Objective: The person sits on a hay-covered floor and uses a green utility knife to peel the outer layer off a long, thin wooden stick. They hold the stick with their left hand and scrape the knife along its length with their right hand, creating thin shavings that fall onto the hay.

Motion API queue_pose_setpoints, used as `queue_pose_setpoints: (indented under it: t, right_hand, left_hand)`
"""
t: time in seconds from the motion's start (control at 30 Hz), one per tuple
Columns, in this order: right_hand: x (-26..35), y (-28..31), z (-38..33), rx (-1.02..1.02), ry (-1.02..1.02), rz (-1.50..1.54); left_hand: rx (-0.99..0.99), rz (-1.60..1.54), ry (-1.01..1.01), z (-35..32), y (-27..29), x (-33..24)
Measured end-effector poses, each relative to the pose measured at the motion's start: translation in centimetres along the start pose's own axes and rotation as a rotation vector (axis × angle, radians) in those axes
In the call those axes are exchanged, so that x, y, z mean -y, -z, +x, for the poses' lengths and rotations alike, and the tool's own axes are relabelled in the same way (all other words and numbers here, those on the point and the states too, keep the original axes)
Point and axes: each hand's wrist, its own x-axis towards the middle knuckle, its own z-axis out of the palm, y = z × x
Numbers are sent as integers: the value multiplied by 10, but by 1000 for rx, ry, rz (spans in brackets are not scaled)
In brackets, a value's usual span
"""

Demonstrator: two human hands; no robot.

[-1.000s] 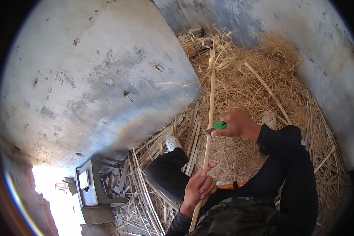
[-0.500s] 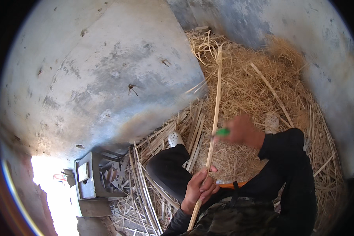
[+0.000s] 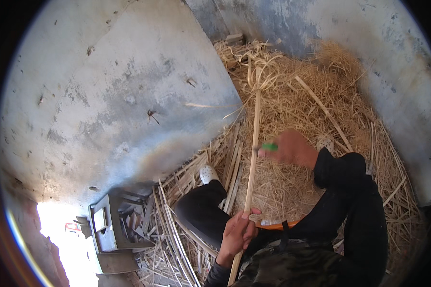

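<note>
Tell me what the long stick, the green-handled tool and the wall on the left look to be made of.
Long stick: pale tan and straight, likely cane or bamboo, dry and matt, held low by the left hand.
Green-handled tool: the handle looks like plastic; its blade is blurred in the right hand, so I cannot tell.
Wall: grey, patchy and pitted, probably cement plaster, rough.

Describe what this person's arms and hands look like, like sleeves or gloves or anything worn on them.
Both arms are covered by long black sleeves that reach the wrists. The left hand and right hand are bare, with no gloves. No watch, ring or band shows on either. The right hand is blurred, so finer detail there cannot be made out.
</note>
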Motion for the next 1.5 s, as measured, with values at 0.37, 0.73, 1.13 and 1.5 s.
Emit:
queue_pose_setpoints:
  t: [0.37,0.73,1.13,1.5]
  right_hand:
    - [11,-18,-2,4,-41,-5]
    - [-55,-4,43,-217,-21,-96]
    - [-112,50,65,-261,-325,-57]
    - [20,3,-11,-96,155,-40]
  left_hand:
    - [54,-101,5,-3,5,5]
    - [95,-119,16,-7,-8,-7]
    - [159,-131,58,-13,-11,4]
    - [-23,143,-14,-2,-11,-15]
